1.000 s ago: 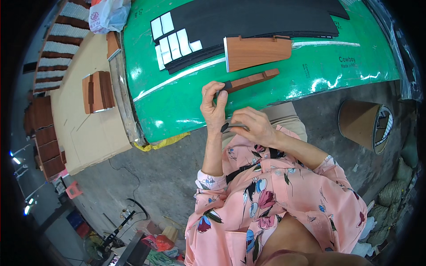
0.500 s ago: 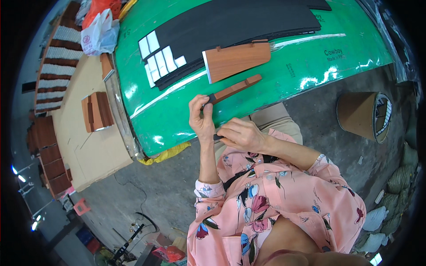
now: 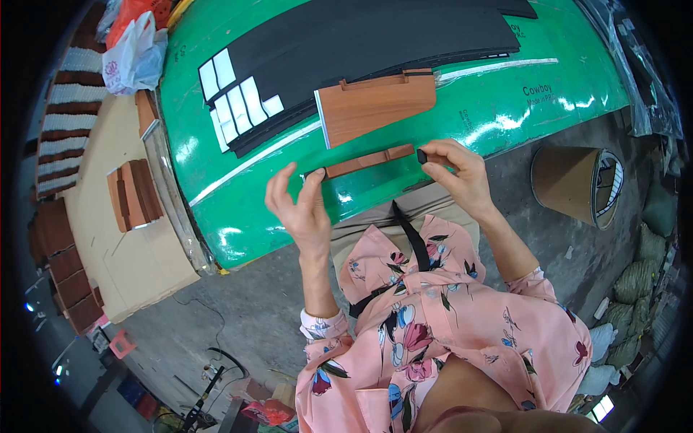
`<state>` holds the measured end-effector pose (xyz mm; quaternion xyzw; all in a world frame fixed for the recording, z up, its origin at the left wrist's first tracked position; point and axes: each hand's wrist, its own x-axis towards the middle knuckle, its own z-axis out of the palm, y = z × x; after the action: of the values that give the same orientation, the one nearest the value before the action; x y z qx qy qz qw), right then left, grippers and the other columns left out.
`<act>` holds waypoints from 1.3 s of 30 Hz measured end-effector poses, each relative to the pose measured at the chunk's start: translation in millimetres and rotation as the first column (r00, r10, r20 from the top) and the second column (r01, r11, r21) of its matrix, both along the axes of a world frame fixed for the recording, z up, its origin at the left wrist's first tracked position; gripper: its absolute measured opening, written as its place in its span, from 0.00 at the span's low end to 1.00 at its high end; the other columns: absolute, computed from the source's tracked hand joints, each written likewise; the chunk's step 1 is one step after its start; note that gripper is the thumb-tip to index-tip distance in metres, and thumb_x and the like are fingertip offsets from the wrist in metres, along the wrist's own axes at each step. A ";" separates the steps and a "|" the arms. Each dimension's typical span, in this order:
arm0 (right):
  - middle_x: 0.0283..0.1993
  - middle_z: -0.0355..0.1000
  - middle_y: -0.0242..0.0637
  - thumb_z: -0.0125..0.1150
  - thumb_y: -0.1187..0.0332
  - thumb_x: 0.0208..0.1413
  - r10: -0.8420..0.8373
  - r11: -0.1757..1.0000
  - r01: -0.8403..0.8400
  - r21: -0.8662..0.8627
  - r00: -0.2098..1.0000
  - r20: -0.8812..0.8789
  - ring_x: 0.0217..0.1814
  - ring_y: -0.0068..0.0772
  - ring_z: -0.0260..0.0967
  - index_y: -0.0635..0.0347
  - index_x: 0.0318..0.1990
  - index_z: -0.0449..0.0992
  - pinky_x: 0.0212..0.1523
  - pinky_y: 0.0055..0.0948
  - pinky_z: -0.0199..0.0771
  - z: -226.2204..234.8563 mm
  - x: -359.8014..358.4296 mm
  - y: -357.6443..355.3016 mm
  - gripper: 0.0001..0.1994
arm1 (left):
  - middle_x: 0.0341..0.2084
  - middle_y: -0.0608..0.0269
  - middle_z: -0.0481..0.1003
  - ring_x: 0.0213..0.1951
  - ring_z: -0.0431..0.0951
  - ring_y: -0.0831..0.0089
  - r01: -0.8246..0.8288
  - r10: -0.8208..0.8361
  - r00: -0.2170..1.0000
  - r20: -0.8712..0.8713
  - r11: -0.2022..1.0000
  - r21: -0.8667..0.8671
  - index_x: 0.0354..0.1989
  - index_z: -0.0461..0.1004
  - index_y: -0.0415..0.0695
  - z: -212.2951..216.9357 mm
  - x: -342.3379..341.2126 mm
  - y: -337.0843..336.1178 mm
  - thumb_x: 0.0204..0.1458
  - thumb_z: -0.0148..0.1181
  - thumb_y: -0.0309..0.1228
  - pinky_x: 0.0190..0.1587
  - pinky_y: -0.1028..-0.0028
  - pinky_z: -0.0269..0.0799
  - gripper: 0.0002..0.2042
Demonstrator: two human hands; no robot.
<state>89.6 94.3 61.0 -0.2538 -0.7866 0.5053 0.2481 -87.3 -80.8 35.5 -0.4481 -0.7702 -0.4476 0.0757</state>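
A narrow brown wood-grain strip (image 3: 368, 161) lies on the green table (image 3: 238, 195) near its front edge. My left hand (image 3: 299, 209) touches the strip's left end with its fingers spread. My right hand (image 3: 455, 169) pinches a small black piece (image 3: 421, 155) at the strip's right end. A wider brown wood-grain panel (image 3: 375, 107) lies just behind the strip. Behind it lie long black foam sheets (image 3: 361, 36) and several white rectangular pieces (image 3: 238, 97).
A beige board (image 3: 108, 216) with stacked brown panels (image 3: 130, 193) stands to the left. More brown and white panels line the far left. A white plastic bag (image 3: 133, 58) sits at the table's far left corner. A cardboard drum (image 3: 574, 184) stands on the floor at right.
My hands have moved apart along the strip: the right hand went to its right end with the small black piece, and the left hand opened at the left end.
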 end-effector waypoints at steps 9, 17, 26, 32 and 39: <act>0.40 0.71 0.34 0.62 0.78 0.48 0.066 0.973 -0.068 -0.221 0.998 -0.016 0.38 0.22 0.69 0.63 0.42 0.77 0.36 0.20 0.72 -0.6 -7.6 4.3 0.12 | 0.47 0.67 0.70 0.52 0.65 0.66 -0.146 0.081 0.961 -0.266 0.961 -0.236 0.42 0.77 0.52 -6.8 64.9 45.9 0.45 0.62 0.30 0.49 0.64 0.51 0.13; 0.35 0.70 0.32 0.66 0.74 0.41 0.125 0.887 -0.158 0.434 0.987 0.104 0.35 0.32 0.67 0.58 0.38 0.78 0.31 0.26 0.70 5.5 -21.1 17.8 0.13 | 0.42 0.73 0.69 0.47 0.63 0.71 -0.203 0.152 0.924 -0.351 0.973 -0.113 0.42 0.77 0.53 -31.7 66.3 49.2 0.43 0.62 0.27 0.45 0.66 0.51 0.15; 0.34 0.70 0.31 0.66 0.74 0.40 0.142 0.866 -0.194 0.460 0.979 0.146 0.32 0.31 0.65 0.58 0.36 0.78 0.29 0.28 0.69 5.0 -26.9 16.2 0.12 | 0.42 0.74 0.68 0.47 0.61 0.72 -0.188 0.150 0.924 -0.352 0.979 -0.075 0.41 0.78 0.54 -36.9 64.1 49.2 0.41 0.61 0.26 0.46 0.66 0.52 0.15; 0.34 0.70 0.31 0.66 0.74 0.39 0.141 0.858 -0.194 0.475 0.979 0.146 0.32 0.31 0.65 0.58 0.36 0.79 0.29 0.28 0.69 5.0 -29.0 16.7 0.12 | 0.42 0.74 0.68 0.48 0.61 0.71 -0.189 0.150 0.922 -0.357 0.979 -0.075 0.40 0.78 0.54 -38.0 64.0 48.4 0.42 0.61 0.26 0.48 0.66 0.51 0.15; 0.34 0.70 0.31 0.66 0.74 0.40 0.135 0.858 -0.197 0.475 0.978 0.162 0.32 0.31 0.65 0.58 0.36 0.79 0.29 0.28 0.69 5.7 -29.8 16.5 0.12 | 0.42 0.74 0.68 0.48 0.61 0.71 -0.189 0.151 0.920 -0.361 0.979 -0.073 0.41 0.78 0.55 -39.5 63.7 49.4 0.42 0.60 0.26 0.48 0.66 0.51 0.15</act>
<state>59.8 110.8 66.7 -0.1448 -0.9212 0.2932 0.2107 -23.6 -31.3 -4.0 -0.4560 -0.8026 -0.3098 0.2278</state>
